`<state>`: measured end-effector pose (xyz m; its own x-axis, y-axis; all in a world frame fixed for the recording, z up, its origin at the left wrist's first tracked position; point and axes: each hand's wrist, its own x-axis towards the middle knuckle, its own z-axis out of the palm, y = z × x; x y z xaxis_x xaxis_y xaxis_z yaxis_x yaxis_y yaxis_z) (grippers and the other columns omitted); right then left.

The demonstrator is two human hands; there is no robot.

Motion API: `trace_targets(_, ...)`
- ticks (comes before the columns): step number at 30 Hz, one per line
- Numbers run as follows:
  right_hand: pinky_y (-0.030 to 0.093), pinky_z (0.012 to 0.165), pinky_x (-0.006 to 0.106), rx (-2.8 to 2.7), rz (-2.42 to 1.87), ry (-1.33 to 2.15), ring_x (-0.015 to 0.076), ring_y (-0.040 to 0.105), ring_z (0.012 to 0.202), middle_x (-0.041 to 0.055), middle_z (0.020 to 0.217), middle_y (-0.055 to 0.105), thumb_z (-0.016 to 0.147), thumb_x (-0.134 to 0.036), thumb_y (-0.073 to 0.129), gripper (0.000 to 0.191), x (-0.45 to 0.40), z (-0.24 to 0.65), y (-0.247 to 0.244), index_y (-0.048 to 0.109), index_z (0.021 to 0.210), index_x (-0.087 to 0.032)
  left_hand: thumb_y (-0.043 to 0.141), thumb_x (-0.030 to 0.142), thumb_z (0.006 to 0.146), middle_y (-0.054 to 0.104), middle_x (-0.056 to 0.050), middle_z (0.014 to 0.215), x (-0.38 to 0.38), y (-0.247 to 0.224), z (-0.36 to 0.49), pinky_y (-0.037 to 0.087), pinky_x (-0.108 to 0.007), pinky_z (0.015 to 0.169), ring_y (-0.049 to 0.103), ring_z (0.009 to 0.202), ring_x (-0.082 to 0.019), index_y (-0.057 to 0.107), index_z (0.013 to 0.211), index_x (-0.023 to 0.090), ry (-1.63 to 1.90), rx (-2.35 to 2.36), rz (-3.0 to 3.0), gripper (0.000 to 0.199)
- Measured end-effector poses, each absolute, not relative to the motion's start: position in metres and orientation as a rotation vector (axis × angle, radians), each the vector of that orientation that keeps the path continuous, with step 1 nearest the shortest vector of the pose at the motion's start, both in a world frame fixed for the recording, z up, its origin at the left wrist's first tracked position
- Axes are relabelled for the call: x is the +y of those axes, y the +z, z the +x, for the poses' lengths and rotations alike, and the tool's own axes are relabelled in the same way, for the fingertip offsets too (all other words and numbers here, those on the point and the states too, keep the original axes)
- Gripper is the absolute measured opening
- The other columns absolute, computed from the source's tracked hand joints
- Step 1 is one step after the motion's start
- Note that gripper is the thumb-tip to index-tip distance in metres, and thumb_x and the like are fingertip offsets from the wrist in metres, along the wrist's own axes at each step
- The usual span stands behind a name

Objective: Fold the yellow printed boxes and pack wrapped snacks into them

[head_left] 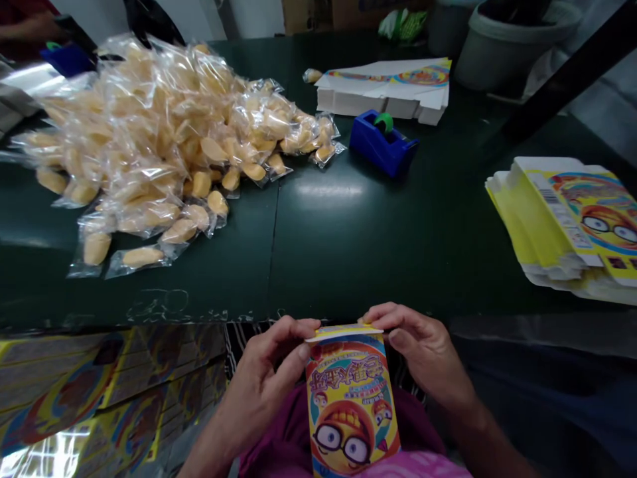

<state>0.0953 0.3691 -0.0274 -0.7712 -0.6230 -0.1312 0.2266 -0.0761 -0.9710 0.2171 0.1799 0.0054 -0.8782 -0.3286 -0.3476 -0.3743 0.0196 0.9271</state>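
Note:
A small yellow printed carton with a cartoon face in glasses stands in front of my lap, its picture upside down to me. At its upper end a narrow flap shows a white edge. My left hand pinches the left corner of that end between thumb and fingers. On the other corner, the fingers of my right hand are closed in the same way. Whatever is inside the carton is hidden.
Individually wrapped tan pieces are heaped on the dark green table. A blue tape dispenser, a white carton stack and flat yellow cartons lie rightward. Printed cartons fill the lower left. Grey buckets stand behind.

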Motion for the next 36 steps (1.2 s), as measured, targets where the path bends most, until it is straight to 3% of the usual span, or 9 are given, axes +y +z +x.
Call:
trace_targets(4, 0.051, 0.070, 0.023, 1.604, -0.389, -1.780, 0.0154, 0.063, 0.083, 0.0026, 0.093, 0.067, 0.082, -0.023, 0.073, 0.011, 0.367, 0.099, -0.015, 0.067, 0.073, -0.021, 0.068, 0.031, 0.081, 0.067, -0.001, 0.084, 0.188, 0.008, 0.210, 0.050, -0.020, 0.067, 0.062, 0.077, -0.013, 0.054, 0.065, 0.018, 2.186, 2.173, -0.883, 0.024)
trace_targets(7, 0.050, 0.068, 0.024, 1.632, -0.374, -1.744, 0.0155, 0.062, 0.080, 0.0017, 0.091, 0.065, 0.078, -0.020, 0.072, 0.012, 0.361, 0.098, -0.007, 0.060, 0.075, -0.020, 0.071, 0.026, 0.076, 0.063, 0.001, 0.080, 0.188, 0.007, 0.201, 0.048, -0.020, 0.063, 0.058, 0.073, -0.012, 0.053, 0.071, 0.019, 2.225, 2.114, -0.868, 0.019)
trace_targets(12, 0.041, 0.058, 0.021, 1.740, -0.392, -1.687, 0.0114, 0.052, 0.065, -0.0017, 0.072, 0.058, 0.079, -0.025, 0.067, 0.009, 0.357, 0.083, 0.002, 0.060, 0.078, -0.019, 0.070, 0.034, 0.077, 0.054, 0.004, 0.065, 0.178, 0.012, 0.184, 0.037, -0.016, 0.050, 0.045, 0.056, -0.008, 0.057, 0.070, 0.018, 2.215, 2.136, -0.767, 0.022)
trace_targets(15, 0.040, 0.058, 0.021, 1.770, -0.424, -1.691, 0.0113, 0.051, 0.065, -0.0015, 0.074, 0.058, 0.078, -0.025, 0.065, 0.010, 0.360, 0.077, 0.006, 0.059, 0.074, -0.019, 0.069, 0.037, 0.078, 0.054, 0.004, 0.062, 0.178, 0.016, 0.180, 0.036, -0.017, 0.050, 0.045, 0.056, -0.008, 0.061, 0.068, 0.017, 2.104, 2.225, -0.662, 0.024)
trace_targets(20, 0.046, 0.062, 0.024, 1.816, -0.527, -1.679, 0.0136, 0.056, 0.070, 0.0009, 0.078, 0.062, 0.073, -0.018, 0.063, 0.014, 0.365, 0.078, 0.013, 0.053, 0.064, -0.018, 0.053, 0.039, 0.092, 0.065, 0.000, 0.071, 0.184, 0.019, 0.189, 0.040, -0.019, 0.056, 0.054, 0.064, -0.010, 0.071, 0.079, 0.018, 1.801, 2.522, -0.480, 0.030)
trace_targets(24, 0.049, 0.061, 0.022, 1.831, -0.558, -1.653, 0.0134, 0.060, 0.071, 0.0016, 0.078, 0.065, 0.074, -0.018, 0.065, 0.014, 0.370, 0.082, 0.017, 0.056, 0.063, -0.018, 0.060, 0.033, 0.088, 0.074, 0.001, 0.082, 0.192, 0.013, 0.203, 0.048, -0.016, 0.062, 0.064, 0.071, -0.011, 0.075, 0.088, 0.023, 1.835, 2.600, -0.543, 0.018)
trace_targets(27, 0.054, 0.071, 0.021, 1.809, -0.558, -1.708, 0.0152, 0.067, 0.082, 0.0033, 0.087, 0.071, 0.080, -0.022, 0.068, 0.010, 0.378, 0.092, 0.016, 0.067, 0.071, -0.019, 0.068, 0.028, 0.082, 0.076, 0.000, 0.102, 0.202, 0.005, 0.215, 0.054, -0.017, 0.076, 0.070, 0.089, -0.014, 0.074, 0.098, 0.027, 2.092, 2.513, -0.772, 0.017)
trace_targets(31, 0.058, 0.079, 0.021, 1.811, -0.459, -1.828, 0.0178, 0.071, 0.094, 0.0047, 0.101, 0.075, 0.085, -0.027, 0.071, 0.009, 0.388, 0.111, 0.010, 0.075, 0.093, -0.025, 0.073, 0.025, 0.078, 0.075, -0.002, 0.110, 0.218, -0.002, 0.229, 0.059, -0.022, 0.077, 0.072, 0.094, -0.016, 0.066, 0.107, 0.028, 2.452, 2.317, -0.971, 0.031)
trace_targets(36, 0.061, 0.077, 0.023, 1.797, -0.441, -1.838, 0.0211, 0.072, 0.094, 0.0066, 0.105, 0.075, 0.084, -0.032, 0.074, 0.015, 0.390, 0.125, 0.004, 0.075, 0.097, -0.026, 0.071, 0.026, 0.081, 0.074, -0.005, 0.111, 0.222, -0.004, 0.238, 0.057, -0.025, 0.084, 0.071, 0.097, -0.018, 0.070, 0.106, 0.023, 2.177, 2.560, -1.016, 0.025)
